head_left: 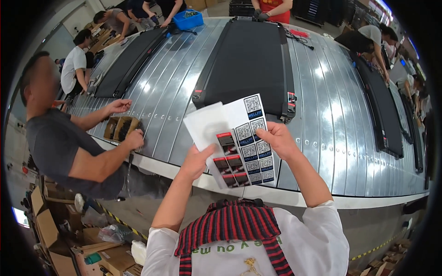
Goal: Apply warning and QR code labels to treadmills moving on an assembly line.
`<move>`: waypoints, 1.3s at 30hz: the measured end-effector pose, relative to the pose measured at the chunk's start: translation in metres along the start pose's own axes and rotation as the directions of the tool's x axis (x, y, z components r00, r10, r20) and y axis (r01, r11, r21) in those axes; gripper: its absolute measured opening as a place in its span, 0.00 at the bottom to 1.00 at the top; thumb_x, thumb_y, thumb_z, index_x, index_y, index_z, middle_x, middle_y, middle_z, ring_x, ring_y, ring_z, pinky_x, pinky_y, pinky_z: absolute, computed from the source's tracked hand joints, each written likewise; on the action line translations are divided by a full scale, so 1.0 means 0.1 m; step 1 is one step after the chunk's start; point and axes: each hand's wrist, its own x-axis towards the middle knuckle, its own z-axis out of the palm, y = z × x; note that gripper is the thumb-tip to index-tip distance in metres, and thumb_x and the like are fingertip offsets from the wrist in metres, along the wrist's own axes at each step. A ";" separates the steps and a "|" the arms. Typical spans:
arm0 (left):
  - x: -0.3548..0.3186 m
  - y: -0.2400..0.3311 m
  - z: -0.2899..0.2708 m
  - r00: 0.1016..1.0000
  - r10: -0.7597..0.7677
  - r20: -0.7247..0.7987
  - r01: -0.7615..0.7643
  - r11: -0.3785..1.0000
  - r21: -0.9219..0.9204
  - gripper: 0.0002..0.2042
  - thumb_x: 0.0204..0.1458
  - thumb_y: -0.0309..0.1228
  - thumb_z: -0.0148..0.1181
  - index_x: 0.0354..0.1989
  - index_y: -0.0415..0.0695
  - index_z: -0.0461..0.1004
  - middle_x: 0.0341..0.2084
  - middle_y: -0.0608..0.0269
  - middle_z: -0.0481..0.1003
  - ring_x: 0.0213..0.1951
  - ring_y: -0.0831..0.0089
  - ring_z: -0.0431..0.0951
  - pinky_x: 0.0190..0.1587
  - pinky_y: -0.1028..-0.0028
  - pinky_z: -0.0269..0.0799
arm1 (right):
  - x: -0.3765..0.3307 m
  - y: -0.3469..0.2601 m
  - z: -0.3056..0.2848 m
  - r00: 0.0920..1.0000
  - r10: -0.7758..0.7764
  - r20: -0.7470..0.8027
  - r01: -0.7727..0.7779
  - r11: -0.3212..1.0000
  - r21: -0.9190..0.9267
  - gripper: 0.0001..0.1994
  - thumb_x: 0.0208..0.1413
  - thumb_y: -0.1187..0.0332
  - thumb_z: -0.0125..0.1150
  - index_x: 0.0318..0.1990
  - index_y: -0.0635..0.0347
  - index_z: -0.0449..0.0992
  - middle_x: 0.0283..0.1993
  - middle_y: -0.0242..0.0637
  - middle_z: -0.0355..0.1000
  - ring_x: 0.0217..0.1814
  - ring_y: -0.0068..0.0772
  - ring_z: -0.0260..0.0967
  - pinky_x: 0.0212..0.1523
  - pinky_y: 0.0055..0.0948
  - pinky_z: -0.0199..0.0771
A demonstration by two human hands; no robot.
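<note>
Held up two label sheets (pixel 241 142) at chest height, right over the near edge of the metal conveyor (pixel 322 115), probably so the stickers sat square to the eyes and clear of the belt. Left hand (pixel 195 161) pinched the bottom left corner, thumb on top and fingers curled behind, likely just steadying the stack. Right hand (pixel 278 140) gripped the right edge, thumb pressed onto the front sheet, fingers hidden behind, so couldn't tell how they sat. Front sheet fanned a bit to the right of the blank-looking back sheet (pixel 205 124), which looked like a way to keep both readable or peelable at once. Rows of square code stickers down the right, red-and-black ones down the left.

Just beyond, a flat black treadmill (pixel 251 62) lay lengthwise on the conveyor, near end closest to the sheets. More of the same further left and right. Off to the left, a co-worker (pixel 60 142) leaned over the conveyor edge with both hands on a small brown part (pixel 120 128). Cardboard boxes (pixel 50 225) piled on the floor below.
</note>
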 end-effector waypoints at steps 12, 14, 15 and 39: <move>-0.62 -0.02 0.06 0.958 0.201 0.203 -0.173 0.974 -0.147 0.24 0.45 0.23 0.58 0.53 0.38 0.63 0.46 0.61 0.71 0.50 0.68 0.69 0.53 0.68 0.63 | -0.64 -0.01 0.56 0.796 -0.604 -0.036 0.231 0.359 -0.904 0.15 0.47 0.69 0.62 0.44 0.61 0.72 0.44 0.38 0.71 0.44 0.31 0.68 0.43 0.27 0.69; -0.68 -0.02 0.12 0.954 0.165 0.251 -0.165 0.986 -0.023 0.21 0.46 0.26 0.60 0.51 0.38 0.65 0.45 0.62 0.71 0.49 0.71 0.69 0.52 0.70 0.63 | -0.74 -0.08 0.64 0.757 -0.651 0.058 0.372 0.357 -0.857 0.19 0.45 0.70 0.64 0.46 0.59 0.71 0.47 0.40 0.68 0.49 0.34 0.66 0.46 0.29 0.68; -0.71 0.00 0.15 0.947 0.134 0.291 -0.148 0.989 0.029 0.21 0.47 0.27 0.61 0.50 0.38 0.66 0.44 0.62 0.71 0.47 0.72 0.69 0.51 0.70 0.64 | -0.79 -0.13 0.66 0.735 -0.671 0.098 0.429 0.348 -0.833 0.20 0.44 0.70 0.64 0.48 0.58 0.70 0.49 0.41 0.66 0.51 0.36 0.65 0.47 0.29 0.67; 0.14 -0.39 2.34 0.619 -0.014 0.785 0.009 1.000 0.010 0.41 0.43 0.37 0.64 0.61 0.28 0.49 0.56 0.51 0.61 0.56 0.66 0.63 0.57 0.68 0.56 | -1.79 -0.90 -1.16 0.859 -0.498 -0.119 0.359 0.751 -0.554 0.10 0.50 0.73 0.59 0.41 0.64 0.74 0.39 0.37 0.72 0.38 0.26 0.69 0.40 0.23 0.68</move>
